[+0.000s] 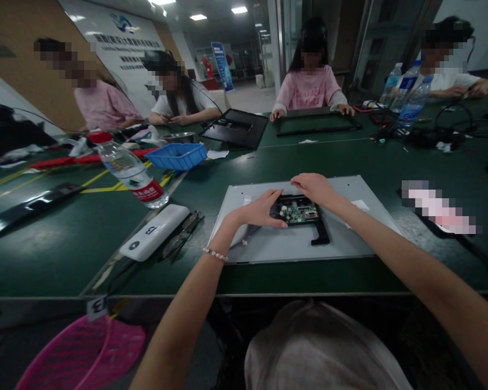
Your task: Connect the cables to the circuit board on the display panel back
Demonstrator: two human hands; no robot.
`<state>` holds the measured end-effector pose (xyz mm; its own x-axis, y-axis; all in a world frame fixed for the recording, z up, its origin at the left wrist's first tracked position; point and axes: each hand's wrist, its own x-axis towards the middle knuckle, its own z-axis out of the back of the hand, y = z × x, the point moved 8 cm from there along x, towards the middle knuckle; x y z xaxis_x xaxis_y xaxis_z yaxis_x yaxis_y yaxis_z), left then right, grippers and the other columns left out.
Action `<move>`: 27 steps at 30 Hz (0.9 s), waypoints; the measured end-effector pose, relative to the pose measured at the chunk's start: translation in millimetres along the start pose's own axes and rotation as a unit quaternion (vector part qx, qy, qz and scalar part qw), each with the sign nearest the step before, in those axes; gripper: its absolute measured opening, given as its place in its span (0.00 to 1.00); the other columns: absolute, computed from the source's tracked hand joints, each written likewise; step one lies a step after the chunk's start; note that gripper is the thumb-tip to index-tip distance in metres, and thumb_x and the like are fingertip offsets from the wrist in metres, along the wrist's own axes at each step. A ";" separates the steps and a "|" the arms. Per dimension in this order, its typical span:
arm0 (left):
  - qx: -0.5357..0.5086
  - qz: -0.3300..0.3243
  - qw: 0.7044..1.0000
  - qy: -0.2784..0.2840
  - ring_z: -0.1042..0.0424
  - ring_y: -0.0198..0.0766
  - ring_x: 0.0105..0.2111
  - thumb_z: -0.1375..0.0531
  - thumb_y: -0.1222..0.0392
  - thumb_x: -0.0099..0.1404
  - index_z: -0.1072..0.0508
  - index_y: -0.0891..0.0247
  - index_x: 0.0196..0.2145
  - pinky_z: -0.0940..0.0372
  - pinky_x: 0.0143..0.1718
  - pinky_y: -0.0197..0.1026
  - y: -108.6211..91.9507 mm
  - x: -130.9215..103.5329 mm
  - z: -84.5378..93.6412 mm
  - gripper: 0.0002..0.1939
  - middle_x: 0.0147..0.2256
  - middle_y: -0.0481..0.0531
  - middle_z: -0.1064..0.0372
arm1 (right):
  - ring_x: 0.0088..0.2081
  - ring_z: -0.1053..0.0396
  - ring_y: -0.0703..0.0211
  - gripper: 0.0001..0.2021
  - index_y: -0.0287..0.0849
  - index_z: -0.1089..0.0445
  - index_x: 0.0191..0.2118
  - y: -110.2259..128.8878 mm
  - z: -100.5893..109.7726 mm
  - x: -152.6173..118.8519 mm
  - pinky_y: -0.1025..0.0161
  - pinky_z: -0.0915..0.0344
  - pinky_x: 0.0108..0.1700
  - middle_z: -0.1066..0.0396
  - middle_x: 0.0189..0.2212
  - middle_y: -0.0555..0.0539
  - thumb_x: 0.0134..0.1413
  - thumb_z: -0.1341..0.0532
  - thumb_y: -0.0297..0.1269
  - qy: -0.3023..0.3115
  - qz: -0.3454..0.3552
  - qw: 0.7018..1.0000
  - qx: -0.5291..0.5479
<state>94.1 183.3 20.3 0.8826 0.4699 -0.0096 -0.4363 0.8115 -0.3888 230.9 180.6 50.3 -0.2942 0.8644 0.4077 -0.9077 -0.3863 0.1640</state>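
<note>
A green circuit board (296,214) lies in a black plastic bracket (321,234) on a flat grey panel (350,246). My left hand (262,210) grips the bracketed board at its left side, thumb along the near edge and fingers at the far corner. Just beyond the board, my right hand (315,187) has its fingers bent together, pointing left; what lies under the fingertips is hidden. Part of the board's left end is covered by my left hand. A small white piece (360,205) lies on the panel to the right of my right wrist.
Left of the panel are a power bank (155,232), eyeglasses (182,235), a tilted water bottle (130,173) and a blue tray (178,156). A phone (439,208) lies to the right. Across the green table (244,279), several people sit; one touches a black frame (319,131).
</note>
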 end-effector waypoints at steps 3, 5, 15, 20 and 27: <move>0.000 -0.002 1.000 -0.001 0.50 0.57 0.62 0.39 0.32 0.50 0.59 0.67 0.66 0.51 0.62 0.54 -0.7 0.0 0.3 0.58 0.62 0.67 0.54 | 0.44 0.29 0.54 0.12 0.43 0.28 0.47 3.3 -0.6 0.0 0.62 0.38 0.42 0.25 0.43 0.44 0.63 0.47 0.34 0.003 -0.009 1.000 0.003; 0.003 -0.006 1.000 -0.001 0.49 0.57 0.61 0.39 0.32 0.50 0.59 0.66 0.66 0.51 0.62 0.55 -0.4 0.2 0.2 0.58 0.62 0.67 0.54 | 0.43 0.28 0.53 0.12 0.43 0.27 0.45 8.2 -2.3 0.2 0.62 0.38 0.42 0.24 0.42 0.45 0.63 0.46 0.33 0.016 -0.005 1.000 -0.001; 0.001 -0.015 1.000 -0.001 0.50 0.58 0.61 0.38 0.34 0.50 0.58 0.67 0.66 0.50 0.61 0.56 -0.1 1.2 -0.9 0.57 0.60 0.67 0.52 | 0.43 0.28 0.51 0.13 0.42 0.25 0.44 26.6 -6.8 -1.8 0.61 0.38 0.41 0.24 0.41 0.43 0.62 0.46 0.33 0.064 0.008 0.998 -0.014; -0.004 -0.018 1.000 -0.003 0.49 0.57 0.61 0.38 0.35 0.51 0.56 0.66 0.65 0.50 0.61 0.56 -3.8 0.7 1.1 0.55 0.59 0.67 0.51 | 0.42 0.28 0.52 0.13 0.41 0.24 0.42 28.7 -11.0 -1.8 0.62 0.39 0.39 0.24 0.39 0.42 0.63 0.47 0.34 0.089 0.017 0.996 -0.025; -0.004 -0.014 1.000 0.005 0.49 0.57 0.60 0.37 0.36 0.51 0.57 0.67 0.65 0.50 0.61 0.56 -6.3 0.7 2.1 0.55 0.59 0.67 0.51 | 0.44 0.29 0.52 0.14 0.39 0.25 0.41 30.7 -8.9 -0.2 0.62 0.40 0.42 0.24 0.39 0.40 0.64 0.48 0.33 0.086 0.010 0.996 -0.038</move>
<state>97.1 179.2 24.7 0.8967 0.4427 -0.0076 -0.4090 0.8217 -0.3968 200.5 171.4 47.2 -0.3537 0.9015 0.2495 -0.9190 -0.3846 0.0868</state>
